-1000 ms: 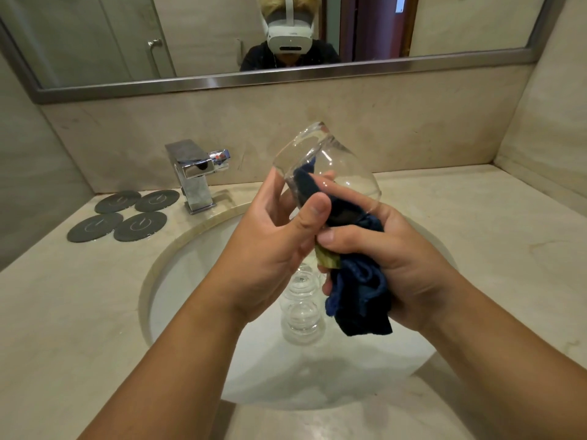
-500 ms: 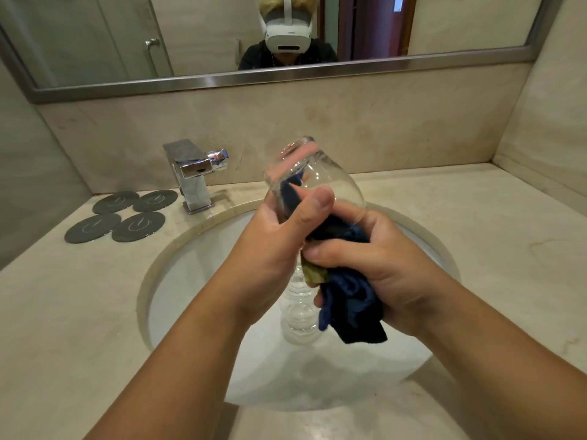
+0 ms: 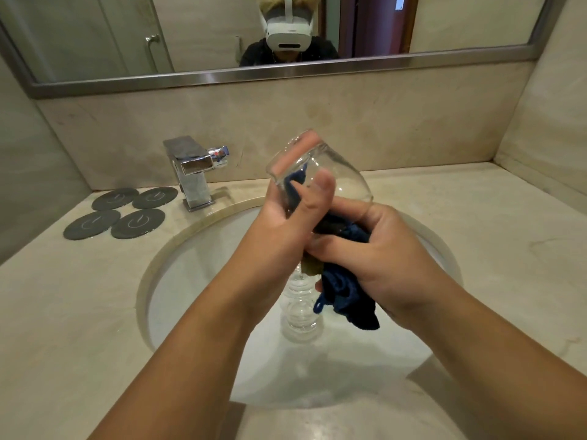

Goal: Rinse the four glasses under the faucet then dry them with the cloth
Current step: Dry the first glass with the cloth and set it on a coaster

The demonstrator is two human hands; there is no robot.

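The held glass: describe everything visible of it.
The glass is clear, smooth-walled, narrow at its thick base and wider toward the mouth. It is tilted, base up and away, above the sink. The left hand grips its wall, thumb across it; the right hand holds the blue cloth, stuffed inside.

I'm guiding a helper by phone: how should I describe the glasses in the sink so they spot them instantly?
Find the round sink sunk in the beige counter, in front of the chrome faucet. Upright in its bowl stands a stack of clear glasses. Unlike the tilted glass held above it, stuffed with blue cloth, no hand holds the stack.
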